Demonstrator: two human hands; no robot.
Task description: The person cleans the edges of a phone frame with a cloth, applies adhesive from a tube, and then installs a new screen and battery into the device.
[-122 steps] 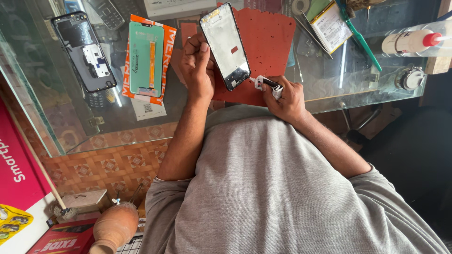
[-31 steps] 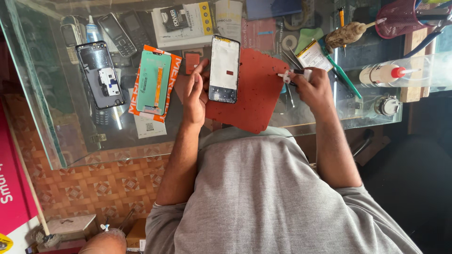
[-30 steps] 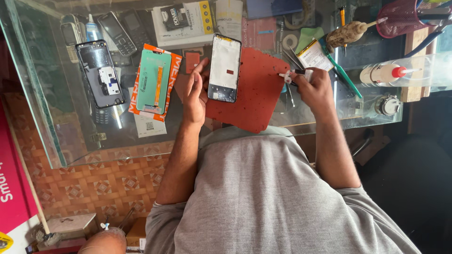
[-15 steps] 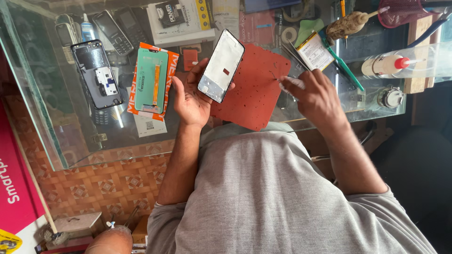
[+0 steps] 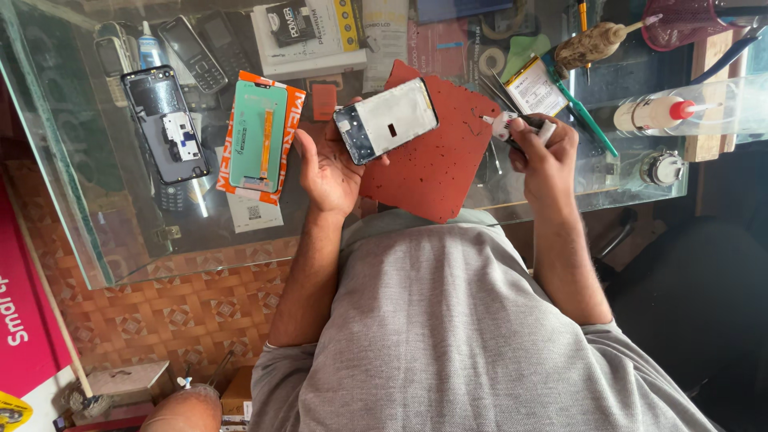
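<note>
My left hand (image 5: 328, 172) holds a phone frame (image 5: 392, 118) tilted above a red work mat (image 5: 448, 160), with its white inner side facing up and a darker strip at its left end. To the right of the mat, my right hand (image 5: 548, 156) grips a small white glue tube (image 5: 504, 124). The tube's nozzle points left toward the mat's edge, a short way from the frame. Both forearms reach out over my grey shirt.
The mat lies on a glass table (image 5: 120, 232). On the left are an opened phone back (image 5: 166, 124), an orange and green part package (image 5: 262, 136) and keypad phones (image 5: 196, 52). A squeeze bottle (image 5: 656, 114), a green toothbrush (image 5: 588, 124) and a battery (image 5: 534, 86) lie on the right.
My left hand has turned the phone frame over, from its dark screen side to its white inner side, and tilted it. My right hand still holds the tube near the mat's right edge.
</note>
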